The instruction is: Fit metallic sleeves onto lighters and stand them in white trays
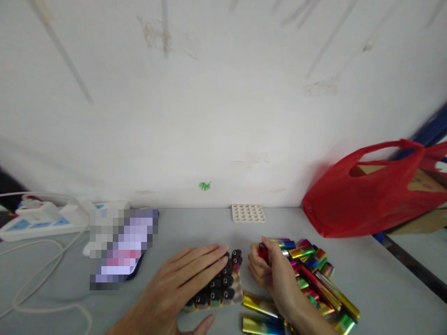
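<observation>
My left hand (188,279) lies palm down with its fingers stretched out over the left part of a tray of black-topped lighters. The lighters (214,295) stand upright in rows, and several pale slots of the tray (236,289) show along its right side. My right hand (275,270) is closed just right of the tray, holding a red lighter (263,251) with a dark top. Its lower end is hidden by the fingers. Beneath and beside my right wrist lies a loose pile of shiny lighters (324,288) in gold, red, green and blue.
A second pale tray with holes (248,213) lies by the wall. At the right stands a red plastic bag (349,200) against a cardboard box (426,186). On the left are a phone (127,249), a white power strip (45,223) and loose cables (61,260).
</observation>
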Demonstrator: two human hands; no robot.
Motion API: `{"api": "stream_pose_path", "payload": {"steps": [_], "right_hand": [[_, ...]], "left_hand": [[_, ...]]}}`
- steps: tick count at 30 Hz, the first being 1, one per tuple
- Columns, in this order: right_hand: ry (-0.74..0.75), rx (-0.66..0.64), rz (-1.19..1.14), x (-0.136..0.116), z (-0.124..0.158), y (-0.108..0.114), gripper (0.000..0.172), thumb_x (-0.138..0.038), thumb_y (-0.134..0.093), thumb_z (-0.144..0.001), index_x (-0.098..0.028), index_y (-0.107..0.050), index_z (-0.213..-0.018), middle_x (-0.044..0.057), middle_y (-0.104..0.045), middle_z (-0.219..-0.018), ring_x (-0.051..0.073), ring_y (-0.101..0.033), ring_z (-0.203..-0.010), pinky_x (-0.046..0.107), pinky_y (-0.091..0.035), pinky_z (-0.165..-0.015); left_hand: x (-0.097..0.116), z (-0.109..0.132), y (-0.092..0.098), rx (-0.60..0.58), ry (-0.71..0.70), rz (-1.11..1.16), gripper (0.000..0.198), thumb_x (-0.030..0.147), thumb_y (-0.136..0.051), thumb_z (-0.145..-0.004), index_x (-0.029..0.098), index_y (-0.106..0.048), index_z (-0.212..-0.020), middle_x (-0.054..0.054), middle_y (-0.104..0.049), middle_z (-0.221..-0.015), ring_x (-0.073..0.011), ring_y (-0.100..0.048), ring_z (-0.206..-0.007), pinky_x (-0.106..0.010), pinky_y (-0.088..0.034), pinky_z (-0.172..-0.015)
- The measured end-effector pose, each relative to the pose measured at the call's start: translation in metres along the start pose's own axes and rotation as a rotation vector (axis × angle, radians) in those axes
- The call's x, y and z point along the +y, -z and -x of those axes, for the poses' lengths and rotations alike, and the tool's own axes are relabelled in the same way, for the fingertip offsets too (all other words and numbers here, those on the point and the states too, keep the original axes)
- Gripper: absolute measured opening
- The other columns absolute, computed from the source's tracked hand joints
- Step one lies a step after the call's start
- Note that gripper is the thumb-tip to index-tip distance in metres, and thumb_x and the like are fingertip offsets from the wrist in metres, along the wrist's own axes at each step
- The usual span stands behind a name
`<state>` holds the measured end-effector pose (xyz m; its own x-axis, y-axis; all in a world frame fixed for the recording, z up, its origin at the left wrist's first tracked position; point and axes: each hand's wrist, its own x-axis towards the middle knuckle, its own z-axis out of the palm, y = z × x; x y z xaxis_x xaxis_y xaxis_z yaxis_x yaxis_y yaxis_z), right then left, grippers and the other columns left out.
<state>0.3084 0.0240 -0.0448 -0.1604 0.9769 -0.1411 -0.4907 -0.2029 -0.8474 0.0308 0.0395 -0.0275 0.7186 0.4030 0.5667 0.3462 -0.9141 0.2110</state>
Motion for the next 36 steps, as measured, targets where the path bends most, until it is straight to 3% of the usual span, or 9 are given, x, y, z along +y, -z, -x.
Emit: {"api": "stream_pose_path", "payload": {"steps": [6,13,19,25,27,29,32,34,36], "right_hand": [[0.044,0.021,-0.012,-0.006,0.004,-0.003,0.061,-0.068,-0.071,-0.095,-0.026,-0.044,-0.060,-0.013,-0.020,-0.052,0.008,-0.009,-0.046,0.025,-0.007,-0.043],[0.015,-0.005,-0.015,-0.007,0.006,-0.009,0.069,-0.079,-0.072,-0.094,-0.025,-0.045,-0.061,-0.012,-0.022,-0.052,0.008,-0.010,-0.047,0.025,-0.008,-0.043],[0.006,0.019,-0.021,-0.010,0.010,-0.014,0.065,-0.073,-0.071,-0.095,-0.027,-0.041,-0.060,-0.012,-0.022,-0.052,0.008,-0.010,-0.046,0.026,-0.011,-0.044],[0.040,0.041,0.003,-0.006,0.005,-0.015,0.071,-0.090,-0.068,-0.093,-0.025,-0.053,-0.071,-0.012,-0.025,-0.053,0.009,-0.011,-0.047,0.025,-0.012,-0.044],[0.083,0.076,0.045,-0.006,0.007,-0.020,0.066,-0.089,-0.068,-0.095,-0.024,-0.060,-0.084,-0.011,-0.038,-0.056,0.009,-0.016,-0.045,0.025,-0.015,-0.043],[0.175,0.103,0.140,-0.010,0.011,-0.025,0.055,-0.079,-0.070,-0.102,-0.025,-0.064,-0.093,-0.007,-0.051,-0.065,0.011,-0.030,-0.047,0.026,-0.027,-0.047],[0.327,0.116,0.359,-0.019,0.017,-0.030,0.043,-0.064,-0.073,-0.107,-0.023,-0.076,-0.096,0.001,-0.065,-0.085,0.017,-0.057,-0.076,0.029,-0.047,-0.073],[0.386,0.109,0.469,-0.024,0.018,-0.028,0.040,-0.062,-0.079,-0.104,-0.023,-0.083,-0.097,0.003,-0.067,-0.094,0.021,-0.061,-0.091,0.031,-0.048,-0.085],[0.380,0.067,0.522,-0.027,0.018,-0.023,0.037,-0.060,-0.083,-0.101,-0.023,-0.088,-0.098,0.003,-0.066,-0.091,0.021,-0.059,-0.089,0.032,-0.047,-0.084]], "left_hand": [[0.001,0.000,0.000,0.009,0.024,-0.002,0.090,0.024,-0.069,-0.087,0.026,-0.046,-0.175,-0.008,-0.063,-0.171,-0.0347,-0.067,-0.151,-0.047,-0.054,-0.130],[-0.001,0.001,0.000,-0.003,0.018,-0.005,0.093,0.025,-0.072,-0.086,0.026,-0.046,-0.176,-0.009,-0.064,-0.170,-0.0364,-0.070,-0.148,-0.046,-0.055,-0.129],[0.001,0.002,-0.001,0.000,0.017,-0.042,0.089,0.027,-0.068,-0.089,0.025,-0.046,-0.175,-0.007,-0.062,-0.171,-0.0330,-0.068,-0.151,-0.045,-0.052,-0.131],[-0.002,-0.001,-0.001,0.011,-0.005,-0.031,0.088,0.025,-0.069,-0.089,0.024,-0.047,-0.174,-0.008,-0.063,-0.171,-0.0336,-0.067,-0.152,-0.044,-0.052,-0.131],[-0.002,0.000,-0.002,0.015,-0.002,-0.035,0.088,0.024,-0.068,-0.089,0.024,-0.047,-0.174,-0.008,-0.063,-0.171,-0.0331,-0.067,-0.151,-0.044,-0.052,-0.131],[-0.002,0.000,-0.002,0.015,0.003,-0.039,0.088,0.023,-0.067,-0.089,0.024,-0.047,-0.174,-0.008,-0.063,-0.171,-0.0322,-0.067,-0.152,-0.044,-0.050,-0.132],[0.001,0.000,-0.004,0.025,0.033,-0.037,0.084,0.024,-0.065,-0.091,0.026,-0.049,-0.173,-0.006,-0.062,-0.172,-0.0306,-0.065,-0.153,-0.044,-0.049,-0.133],[0.002,-0.001,-0.005,0.051,0.051,-0.035,0.079,0.022,-0.064,-0.092,0.026,-0.052,-0.170,-0.006,-0.064,-0.170,-0.0297,-0.066,-0.152,-0.044,-0.050,-0.132],[0.003,-0.002,-0.006,0.073,0.049,-0.036,0.076,0.020,-0.063,-0.093,0.025,-0.055,-0.169,-0.006,-0.066,-0.168,-0.0295,-0.066,-0.151,-0.043,-0.051,-0.131]]}}
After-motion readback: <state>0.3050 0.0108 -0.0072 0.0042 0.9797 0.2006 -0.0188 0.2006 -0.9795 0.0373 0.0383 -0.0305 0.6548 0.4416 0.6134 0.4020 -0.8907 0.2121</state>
